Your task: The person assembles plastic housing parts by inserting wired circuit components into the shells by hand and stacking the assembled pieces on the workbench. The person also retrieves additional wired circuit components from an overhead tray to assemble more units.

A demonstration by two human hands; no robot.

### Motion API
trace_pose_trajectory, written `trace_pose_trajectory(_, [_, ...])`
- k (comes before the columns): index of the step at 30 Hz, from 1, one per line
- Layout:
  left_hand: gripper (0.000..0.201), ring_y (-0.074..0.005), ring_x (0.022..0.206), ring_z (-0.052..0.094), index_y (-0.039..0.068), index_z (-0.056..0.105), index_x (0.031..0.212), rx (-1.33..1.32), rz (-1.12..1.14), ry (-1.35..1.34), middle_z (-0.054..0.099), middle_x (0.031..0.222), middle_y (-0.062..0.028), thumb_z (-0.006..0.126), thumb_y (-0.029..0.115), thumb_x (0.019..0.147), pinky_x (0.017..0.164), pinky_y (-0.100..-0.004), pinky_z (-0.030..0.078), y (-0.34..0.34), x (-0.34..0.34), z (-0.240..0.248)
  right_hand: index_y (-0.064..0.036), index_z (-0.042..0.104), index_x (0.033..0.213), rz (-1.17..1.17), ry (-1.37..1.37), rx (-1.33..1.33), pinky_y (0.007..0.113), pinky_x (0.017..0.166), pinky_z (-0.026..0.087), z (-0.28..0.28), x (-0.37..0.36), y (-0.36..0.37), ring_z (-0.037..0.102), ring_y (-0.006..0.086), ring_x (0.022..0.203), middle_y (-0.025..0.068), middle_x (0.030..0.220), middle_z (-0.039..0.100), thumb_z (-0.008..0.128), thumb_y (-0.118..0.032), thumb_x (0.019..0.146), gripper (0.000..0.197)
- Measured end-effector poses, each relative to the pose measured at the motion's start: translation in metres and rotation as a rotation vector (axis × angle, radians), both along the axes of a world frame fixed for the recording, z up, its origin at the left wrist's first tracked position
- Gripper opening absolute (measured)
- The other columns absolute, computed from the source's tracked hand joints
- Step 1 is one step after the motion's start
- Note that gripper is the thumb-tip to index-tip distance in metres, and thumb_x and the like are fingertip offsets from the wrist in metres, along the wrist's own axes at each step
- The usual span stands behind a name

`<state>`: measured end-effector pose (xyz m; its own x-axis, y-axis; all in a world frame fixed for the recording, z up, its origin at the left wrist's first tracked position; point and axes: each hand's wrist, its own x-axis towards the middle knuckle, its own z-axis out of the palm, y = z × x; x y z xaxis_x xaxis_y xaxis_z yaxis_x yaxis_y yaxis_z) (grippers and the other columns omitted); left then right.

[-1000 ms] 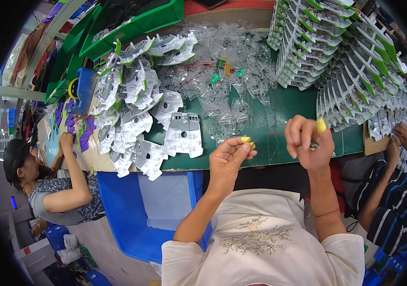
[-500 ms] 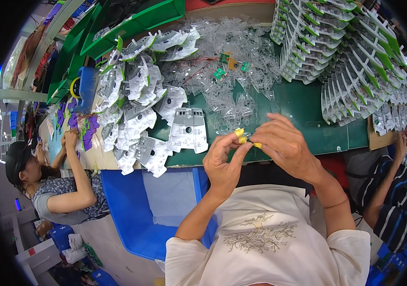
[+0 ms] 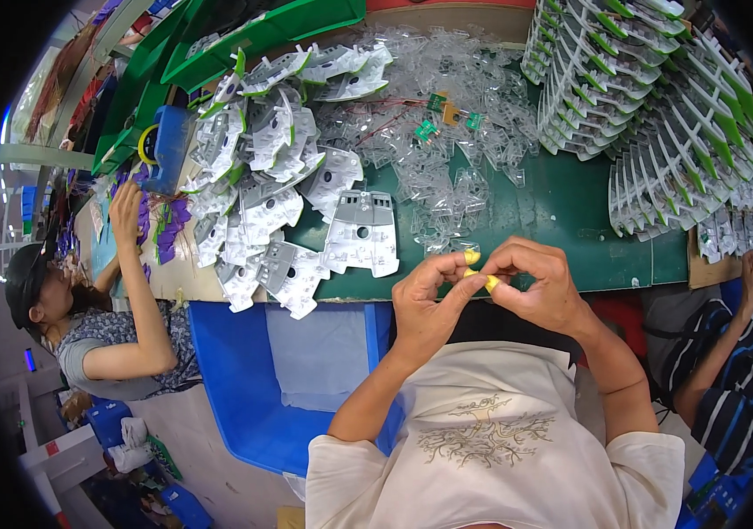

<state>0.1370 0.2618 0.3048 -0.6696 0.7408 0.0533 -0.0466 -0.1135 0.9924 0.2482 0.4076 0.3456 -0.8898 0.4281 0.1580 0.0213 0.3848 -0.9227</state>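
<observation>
My left hand (image 3: 428, 304) and my right hand (image 3: 542, 284) meet over the near edge of the green table, fingertips together in a pinch. Yellow finger covers (image 3: 472, 257) sit on some of the fingertips. Whatever lies between the fingers is too small and hidden to name. Just beyond my hands spreads a heap of small clear plastic parts (image 3: 447, 189). Left of it stands a grey and white panel (image 3: 362, 236) with a round hole, beside a pile of similar white panels with green edges (image 3: 272, 210).
Small green circuit boards (image 3: 427, 130) with red wires lie on the clear parts. Tall stacks of green-edged panels (image 3: 601, 84) rise at the right. A blue bin (image 3: 244, 397) stands below the table's near edge. Co-workers sit at left (image 3: 121, 339) and right (image 3: 720, 361).
My view has shifted slightly, so the table things appear further right. My hands stay pinched together, with the right thumb and fingers now curled into a rounder shape. The left co-worker's hand has risen.
</observation>
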Motion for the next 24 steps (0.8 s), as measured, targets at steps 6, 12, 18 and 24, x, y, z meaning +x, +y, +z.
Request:
trace_pose_trajectory(6, [0.037, -0.0114, 0.077, 0.065, 0.001, 0.057, 0.123, -0.103, -0.408, -0.761, 0.066, 0.087, -0.0053, 0.072, 0.009, 0.091, 0.072, -0.0236, 0.054, -0.019, -0.017, -0.002, 0.0002, 0.074, 0.089, 0.213, -0.045, -0.276, 0.027, 0.063, 0.05, -0.012, 0.006, 0.004, 0.066, 0.0141, 0.072, 0.0077, 0.081, 0.071, 0.072, 0.005, 0.078, 0.012])
trace_pose_trajectory(12, [0.051, -0.0101, 0.072, 0.064, 0.006, 0.045, 0.132, -0.16, -0.293, -0.588, 0.064, 0.092, -0.0062, 0.073, 0.008, 0.09, 0.064, -0.0233, 0.053, -0.035, -0.027, 0.008, 0.0003, 0.07, 0.094, 0.224, -0.065, -0.097, 0.029, 0.061, 0.049, -0.012, -0.002, -0.004, 0.064, 0.0166, 0.071, 0.0092, 0.086, 0.067, 0.069, 0.005, 0.08, 0.015])
trace_pose_trajectory(18, [0.04, -0.031, 0.105, 0.058, 0.003, 0.062, 0.115, -0.602, 0.118, 1.319, 0.064, 0.111, -0.0111, 0.065, -0.004, 0.076, 0.094, -0.0415, 0.04, -0.057, -0.075, 0.011, -0.0021, 0.061, 0.092, 0.29, -0.16, 0.355, 0.041, 0.065, 0.05, -0.036, -0.022, 0.009, 0.063, 0.0323, 0.074, 0.0119, 0.088, 0.061, 0.064, -0.006, 0.085, 0.008])
trace_pose_trajectory(24, [0.032, -0.0238, 0.112, 0.058, 0.008, 0.065, 0.108, -0.618, 0.144, 1.398, 0.065, 0.109, -0.0061, 0.066, 0.001, 0.077, 0.104, -0.046, 0.029, -0.059, -0.079, -0.005, -0.0029, 0.062, 0.093, 0.036, 0.038, 0.601, 0.043, 0.065, 0.049, -0.053, -0.106, 0.035, 0.063, 0.0347, 0.076, 0.0135, 0.088, 0.061, 0.062, -0.01, 0.089, 0.009])
